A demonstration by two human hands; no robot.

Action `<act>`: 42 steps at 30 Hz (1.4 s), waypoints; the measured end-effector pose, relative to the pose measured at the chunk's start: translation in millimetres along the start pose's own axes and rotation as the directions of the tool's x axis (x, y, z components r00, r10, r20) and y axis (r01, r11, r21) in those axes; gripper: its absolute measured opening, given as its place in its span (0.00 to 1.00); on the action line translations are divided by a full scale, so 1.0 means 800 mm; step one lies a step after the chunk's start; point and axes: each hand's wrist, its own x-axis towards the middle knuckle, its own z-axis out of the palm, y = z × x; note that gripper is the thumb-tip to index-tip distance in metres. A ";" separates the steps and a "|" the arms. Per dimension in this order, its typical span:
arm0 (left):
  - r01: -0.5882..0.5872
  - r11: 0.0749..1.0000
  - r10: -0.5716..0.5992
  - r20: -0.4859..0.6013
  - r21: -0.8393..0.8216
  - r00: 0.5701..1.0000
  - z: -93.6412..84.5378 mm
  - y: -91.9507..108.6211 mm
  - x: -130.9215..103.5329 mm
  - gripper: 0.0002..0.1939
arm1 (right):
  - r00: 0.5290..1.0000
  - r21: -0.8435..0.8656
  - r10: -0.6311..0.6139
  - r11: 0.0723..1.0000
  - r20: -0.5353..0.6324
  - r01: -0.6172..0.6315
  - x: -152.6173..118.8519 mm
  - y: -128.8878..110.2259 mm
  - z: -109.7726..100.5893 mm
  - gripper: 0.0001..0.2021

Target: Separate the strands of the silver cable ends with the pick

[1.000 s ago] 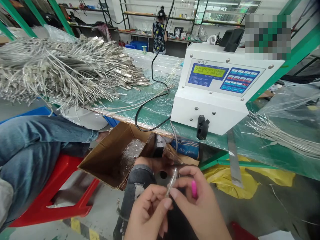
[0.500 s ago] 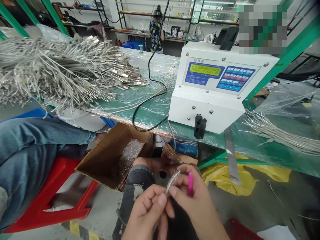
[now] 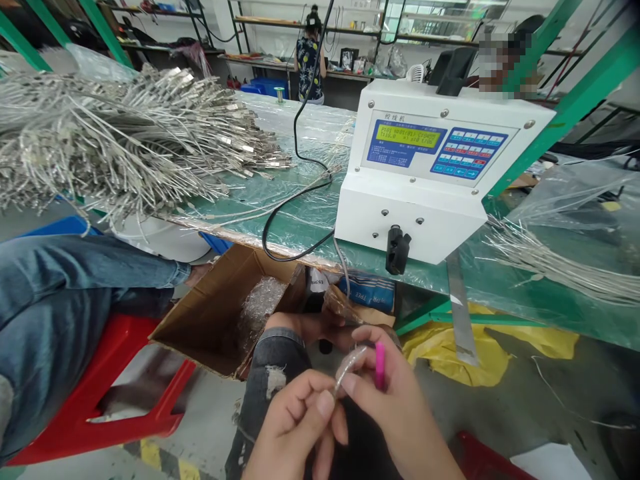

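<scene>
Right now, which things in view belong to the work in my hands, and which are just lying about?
Belong:
- silvery wire, pinched between left hand and right hand
- pink thing at the right hand
- probably the cable pile, similar in colour
- perhaps the white machine, untouched

Seemingly lying about:
- cardboard box
- yellow plastic
- white paper

Open shelves line a white wall at upper centre; lower left, a red stool stands on grey floor
</scene>
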 end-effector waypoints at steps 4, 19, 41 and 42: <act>0.121 0.976 -0.103 0.106 -0.179 0.989 0.000 0.001 0.002 0.18 | 0.996 0.173 0.044 0.983 0.076 -0.056 -0.001 0.005 -0.002 0.21; 0.400 0.833 -0.294 0.307 -0.382 0.905 -0.013 0.007 -0.001 0.13 | 0.964 0.120 -0.022 0.993 0.266 -0.010 0.001 0.010 -0.017 0.28; 0.043 0.950 -0.032 0.041 -0.308 0.999 0.009 -0.013 0.008 0.17 | 0.984 -0.072 -0.180 0.981 -0.019 0.178 -0.019 0.026 -0.008 0.20; 0.038 0.957 -0.028 0.039 -0.289 0.999 0.009 -0.013 0.008 0.16 | 0.985 -0.093 -0.173 0.981 -0.030 0.169 -0.019 0.024 -0.009 0.19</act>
